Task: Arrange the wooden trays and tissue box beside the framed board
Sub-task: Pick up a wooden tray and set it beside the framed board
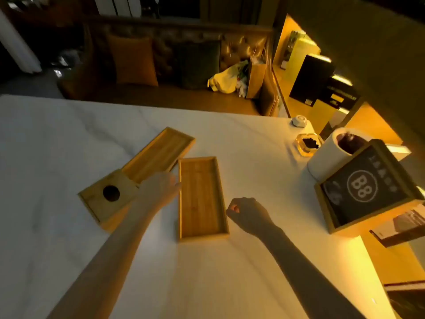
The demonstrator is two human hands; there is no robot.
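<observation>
While both hands hover over white surface (69, 139): left hand (158, 187) loosely spread, fingertips at left rim of near wooden tray (202, 199), grasping nothing visible. Right hand (248, 212) curled into loose fist, empty, just right of same tray. Second wooden tray (158, 153) beyond left hand, angled. Tissue box (108, 196) left of left hand. Framed board (365, 189) well right of right hand.

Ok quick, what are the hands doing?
Left hand: open, at the near tray's left edge, holding nothing.
Right hand: curled shut, empty as far as visible.
</observation>
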